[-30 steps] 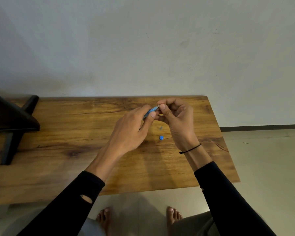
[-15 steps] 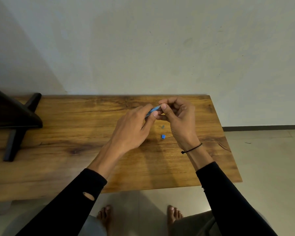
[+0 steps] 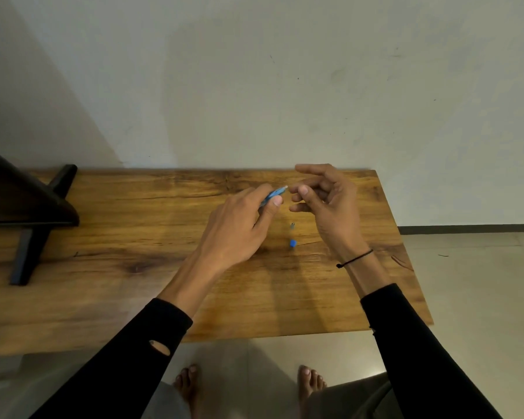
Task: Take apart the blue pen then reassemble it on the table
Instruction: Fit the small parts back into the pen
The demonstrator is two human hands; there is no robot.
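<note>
My left hand [image 3: 239, 225] holds the blue pen barrel [image 3: 274, 195] above the wooden table [image 3: 133, 225], its pale tip pointing right. My right hand [image 3: 324, 198] hovers just right of that tip, fingers spread and apart from the pen, holding nothing that I can see. Below the hands, a small metal spring [image 3: 292, 226] and a small blue pen piece [image 3: 293, 243] lie on the table. Most of the barrel is hidden inside my left fist.
A dark wooden stand [image 3: 28, 213] sits at the table's left end. The table's right edge [image 3: 406, 252] drops to a tiled floor. A pale wall runs behind the table. My bare feet [image 3: 248, 385] show below the front edge.
My right hand has let go of the pen tip and opened, moving slightly right. My left hand still holds the barrel. The spring and blue piece have not moved.
</note>
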